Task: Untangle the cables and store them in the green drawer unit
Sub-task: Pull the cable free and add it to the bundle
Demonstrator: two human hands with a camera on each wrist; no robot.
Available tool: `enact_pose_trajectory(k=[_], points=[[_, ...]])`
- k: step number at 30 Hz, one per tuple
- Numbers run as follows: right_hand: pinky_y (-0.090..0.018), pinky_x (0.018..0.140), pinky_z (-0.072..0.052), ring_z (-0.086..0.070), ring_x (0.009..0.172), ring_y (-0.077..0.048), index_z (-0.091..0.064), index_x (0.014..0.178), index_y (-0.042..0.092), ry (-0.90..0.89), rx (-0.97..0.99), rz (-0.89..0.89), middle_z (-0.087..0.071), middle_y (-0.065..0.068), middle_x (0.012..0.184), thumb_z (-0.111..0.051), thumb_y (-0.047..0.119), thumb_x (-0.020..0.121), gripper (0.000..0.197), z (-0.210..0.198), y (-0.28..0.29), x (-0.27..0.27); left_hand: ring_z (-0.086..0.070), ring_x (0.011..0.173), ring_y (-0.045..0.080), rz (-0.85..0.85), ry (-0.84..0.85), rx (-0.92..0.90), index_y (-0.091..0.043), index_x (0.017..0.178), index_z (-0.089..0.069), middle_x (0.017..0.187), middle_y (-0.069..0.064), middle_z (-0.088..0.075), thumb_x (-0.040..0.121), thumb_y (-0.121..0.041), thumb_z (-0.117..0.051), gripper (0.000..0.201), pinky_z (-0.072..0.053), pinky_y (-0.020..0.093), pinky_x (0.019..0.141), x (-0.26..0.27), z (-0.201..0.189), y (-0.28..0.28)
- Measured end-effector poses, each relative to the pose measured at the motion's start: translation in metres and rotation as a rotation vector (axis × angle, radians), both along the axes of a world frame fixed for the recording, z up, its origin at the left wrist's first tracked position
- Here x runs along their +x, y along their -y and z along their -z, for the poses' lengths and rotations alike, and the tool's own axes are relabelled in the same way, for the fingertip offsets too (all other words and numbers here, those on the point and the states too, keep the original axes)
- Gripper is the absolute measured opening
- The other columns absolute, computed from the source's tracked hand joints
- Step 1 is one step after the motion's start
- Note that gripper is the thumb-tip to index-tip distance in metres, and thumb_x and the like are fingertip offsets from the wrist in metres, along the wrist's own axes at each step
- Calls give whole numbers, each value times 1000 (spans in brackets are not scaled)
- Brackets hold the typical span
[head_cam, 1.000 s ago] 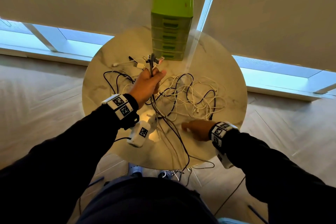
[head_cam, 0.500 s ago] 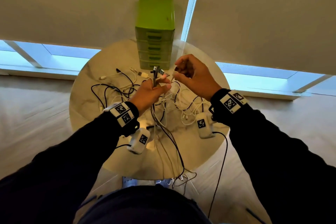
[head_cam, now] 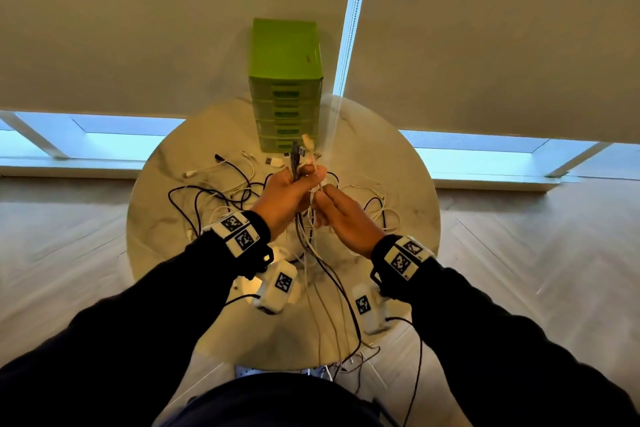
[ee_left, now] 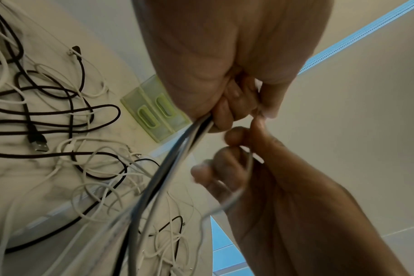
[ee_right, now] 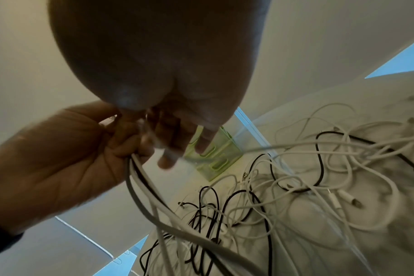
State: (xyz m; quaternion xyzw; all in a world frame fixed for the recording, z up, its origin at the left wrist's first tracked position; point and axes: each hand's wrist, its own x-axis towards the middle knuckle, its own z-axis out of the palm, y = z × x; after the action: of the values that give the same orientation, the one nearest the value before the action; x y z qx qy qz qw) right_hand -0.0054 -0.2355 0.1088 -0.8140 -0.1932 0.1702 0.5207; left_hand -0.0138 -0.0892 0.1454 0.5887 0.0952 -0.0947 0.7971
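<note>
My left hand (head_cam: 304, 177) is raised over the table and grips a bundle of black and white cables (head_cam: 303, 239), with their plug ends (head_cam: 300, 151) sticking up above the fist. Right beside it, my right hand (head_cam: 320, 199) pinches a thin white cable (ee_left: 247, 168) between thumb and fingers, just under the left fist (ee_left: 225, 115). The held strands (ee_right: 140, 186) hang down past the table's near edge. A loose tangle of black and white cables (head_cam: 221, 194) lies on the table. The green drawer unit (head_cam: 285, 87) stands at the table's far edge, all drawers closed.
The round marble table (head_cam: 398, 253) carries everything. More white cable loops (head_cam: 381, 208) lie to the right of my hands. Behind the drawer unit are lowered blinds and a window sill (head_cam: 485, 180). A wood floor surrounds the table.
My right hand left the table's front, rose to the plug ends, then dropped beside the left fist and took a white cable. The left hand kept its grip.
</note>
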Motion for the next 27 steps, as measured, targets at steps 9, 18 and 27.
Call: enact_pose_trajectory(k=[9,18,27], points=[[-38,58,-41,-44,59,-11,-48,90,22,102,21,133,-47,10,66,-37,40,106,27,-3,-4,5,-45,54,0,-23,23,-117,-23,97,-57,63,-15,-48,98,-24,-59,2,-39,17,56,9,7,0],[-23,65,-40,-48,66,-7,-49,91,21,116,-119,-15,-51,8,74,-33,34,107,27,-4,-16,-9,-57,81,26,-96,-149,-184,-10,118,-59,83,15,-57,102,-50,-46,45,-49,35,82,26,13,-6],[-39,66,-40,-46,62,-18,-43,85,27,23,-414,-53,-50,-1,69,-30,45,106,31,55,37,-9,-24,50,8,-230,-17,-244,-20,102,-58,62,-8,-27,103,-38,-51,19,-27,23,44,56,-19,-62]])
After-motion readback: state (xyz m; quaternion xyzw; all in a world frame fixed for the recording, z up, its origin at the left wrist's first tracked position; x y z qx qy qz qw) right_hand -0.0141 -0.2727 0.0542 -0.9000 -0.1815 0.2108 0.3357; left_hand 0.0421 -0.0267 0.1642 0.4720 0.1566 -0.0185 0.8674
